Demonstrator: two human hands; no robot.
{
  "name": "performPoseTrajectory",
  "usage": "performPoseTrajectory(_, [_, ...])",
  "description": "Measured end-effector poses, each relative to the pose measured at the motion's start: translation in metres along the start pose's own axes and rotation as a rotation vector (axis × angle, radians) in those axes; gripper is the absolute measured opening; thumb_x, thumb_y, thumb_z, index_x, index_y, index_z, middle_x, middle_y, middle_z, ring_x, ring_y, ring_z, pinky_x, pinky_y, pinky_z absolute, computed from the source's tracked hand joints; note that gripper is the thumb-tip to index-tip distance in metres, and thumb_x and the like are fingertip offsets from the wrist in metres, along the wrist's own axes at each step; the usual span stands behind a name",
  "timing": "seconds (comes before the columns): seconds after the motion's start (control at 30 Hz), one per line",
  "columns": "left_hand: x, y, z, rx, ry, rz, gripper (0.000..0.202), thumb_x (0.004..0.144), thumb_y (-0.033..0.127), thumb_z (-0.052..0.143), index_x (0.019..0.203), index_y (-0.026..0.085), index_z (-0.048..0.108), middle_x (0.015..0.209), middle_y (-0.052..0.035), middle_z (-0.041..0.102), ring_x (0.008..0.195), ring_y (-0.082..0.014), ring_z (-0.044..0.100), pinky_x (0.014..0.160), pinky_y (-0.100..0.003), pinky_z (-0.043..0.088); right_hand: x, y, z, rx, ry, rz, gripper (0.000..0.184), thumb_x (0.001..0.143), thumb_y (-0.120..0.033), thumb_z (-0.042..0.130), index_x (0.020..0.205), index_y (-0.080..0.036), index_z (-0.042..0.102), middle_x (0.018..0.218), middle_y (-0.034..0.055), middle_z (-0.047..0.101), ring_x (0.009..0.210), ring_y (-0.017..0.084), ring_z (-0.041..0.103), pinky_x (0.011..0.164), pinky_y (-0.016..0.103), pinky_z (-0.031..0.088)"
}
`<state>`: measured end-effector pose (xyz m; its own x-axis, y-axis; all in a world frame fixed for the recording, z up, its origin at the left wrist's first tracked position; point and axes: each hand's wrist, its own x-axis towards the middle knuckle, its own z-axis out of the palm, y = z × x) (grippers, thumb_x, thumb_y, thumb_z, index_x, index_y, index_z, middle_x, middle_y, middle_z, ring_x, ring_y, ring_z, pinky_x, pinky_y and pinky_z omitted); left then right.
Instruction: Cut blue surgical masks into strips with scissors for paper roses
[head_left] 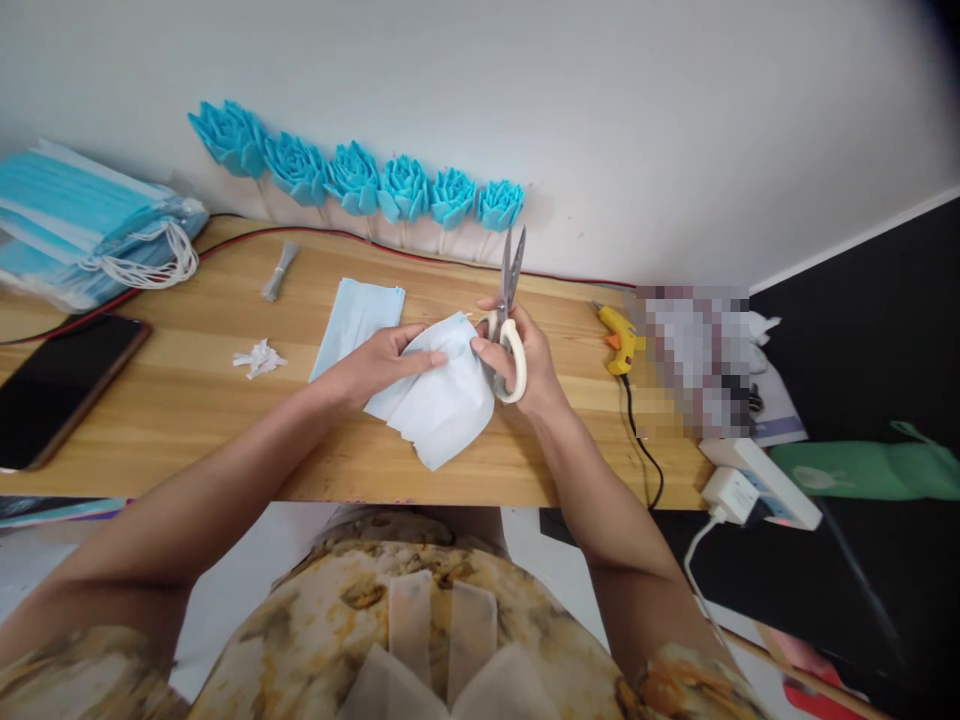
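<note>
A pale blue and white face mask (442, 400), partly unfolded and without visible ear loops, hangs between both hands over the table. My left hand (382, 362) is closed on its left side, thumb on top. My right hand (534, 355) grips white-handled scissors (511, 340), their blades pointing away from me and slightly apart. The thumb and a finger of that hand also touch the mask's upper right edge. Just behind my left hand, a light blue folded mask stack (360, 310) lies flat on the wood. The fingers under the held mask are hidden.
Several blue rose-like flowers (352, 178) on sticks lean on the wall. Packed masks (90, 220), a phone (67, 385), a wire bundle (280, 270) and white scraps (259, 358) lie left. A yellow glue gun (619, 338) and a power strip (765, 485) are right.
</note>
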<state>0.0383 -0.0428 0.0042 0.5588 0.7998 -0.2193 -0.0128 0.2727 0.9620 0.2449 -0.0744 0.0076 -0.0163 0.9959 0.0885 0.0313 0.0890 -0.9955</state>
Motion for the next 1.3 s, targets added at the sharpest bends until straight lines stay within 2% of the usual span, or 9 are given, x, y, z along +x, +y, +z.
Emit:
performPoseTrajectory(0.23, [0.006,0.001,-0.012,0.2,-0.044,0.077,0.053,0.059,0.032,0.09,0.11,0.024,0.078,0.099,-0.0025,0.077,0.088,-0.0256,0.07,0.066,-0.025,0.055,0.011,0.002,-0.019,-0.048,0.13,-0.096,0.048,0.073,-0.044,0.078,0.115,-0.03,0.06,0.082,-0.002,0.057,0.072,0.015,0.052,0.064,0.03,0.046])
performPoseTrajectory(0.33, [0.006,0.004,-0.016,0.218,-0.081,0.072,0.05,0.059,0.031,0.091,0.107,0.024,0.08,0.097,-0.0027,0.078,0.083,-0.0247,0.069,0.062,-0.024,0.053,0.014,0.001,-0.025,-0.049,0.152,-0.107,0.046,0.072,-0.043,0.077,0.113,-0.03,0.061,0.083,-0.0015,0.056,0.074,0.016,0.053,0.067,0.031,0.047])
performPoseTrajectory(0.53, [0.001,0.008,-0.011,0.27,-0.118,-0.021,0.034,0.065,0.045,0.084,0.087,0.019,0.082,0.08,-0.0055,0.076,0.07,-0.026,0.068,0.059,-0.026,0.048,0.011,0.002,-0.017,-0.045,0.11,-0.076,0.046,0.072,-0.041,0.078,0.112,-0.03,0.06,0.082,-0.0015,0.055,0.071,0.015,0.051,0.062,0.03,0.044])
performPoseTrajectory(0.73, [0.0,0.001,-0.004,0.304,-0.169,0.038,0.025,0.055,0.037,0.09,0.072,0.022,0.08,0.067,-0.0014,0.073,0.056,-0.0218,0.066,0.048,-0.025,0.048,0.007,0.001,-0.01,-0.03,0.081,-0.08,0.047,0.072,-0.045,0.08,0.113,-0.029,0.061,0.082,-0.0022,0.057,0.069,0.013,0.051,0.06,0.028,0.044])
performPoseTrajectory(0.87, [0.004,-0.004,-0.006,0.201,-0.023,0.064,0.028,0.052,0.035,0.093,0.071,0.02,0.078,0.067,-0.0034,0.074,0.054,-0.022,0.066,0.046,-0.028,0.052,0.006,-0.001,-0.008,0.05,0.123,-0.071,0.052,0.075,-0.052,0.079,0.118,-0.029,0.06,0.084,-0.0012,0.06,0.075,0.015,0.059,0.064,0.029,0.049])
performPoseTrajectory(0.97, [0.008,-0.004,-0.008,-0.075,0.184,0.112,0.044,0.055,0.038,0.094,0.09,0.016,0.078,0.088,-0.0091,0.079,0.078,-0.0294,0.074,0.064,-0.036,0.062,0.006,0.001,-0.005,0.166,0.073,0.0,0.06,0.075,-0.057,0.078,0.123,-0.028,0.058,0.088,0.0009,0.068,0.082,0.018,0.067,0.067,0.03,0.053])
performPoseTrajectory(1.07, [0.012,-0.001,-0.008,-0.327,0.336,0.199,0.05,0.061,0.035,0.092,0.103,0.015,0.073,0.104,-0.0109,0.078,0.101,-0.033,0.073,0.082,-0.042,0.064,0.005,0.005,0.0,0.22,0.009,0.046,0.063,0.072,-0.059,0.081,0.12,-0.027,0.057,0.092,0.0014,0.071,0.082,0.017,0.069,0.066,0.029,0.055])
performPoseTrajectory(1.17, [0.013,0.003,-0.007,-0.426,0.41,0.258,0.041,0.068,0.027,0.086,0.104,0.016,0.071,0.111,-0.0111,0.076,0.111,-0.0326,0.07,0.092,-0.043,0.062,0.002,0.009,0.004,0.199,-0.05,0.067,0.062,0.068,-0.051,0.087,0.117,-0.028,0.058,0.095,-0.0001,0.071,0.077,0.014,0.069,0.066,0.029,0.056])
performPoseTrajectory(1.3, [0.013,0.003,-0.004,-0.469,0.418,0.251,0.036,0.073,0.023,0.081,0.106,0.015,0.069,0.114,-0.0116,0.075,0.116,-0.0326,0.068,0.097,-0.045,0.06,-0.001,0.013,0.008,0.133,-0.104,0.103,0.065,0.064,-0.042,0.091,0.118,-0.029,0.058,0.092,-0.0025,0.066,0.071,0.011,0.064,0.061,0.028,0.053])
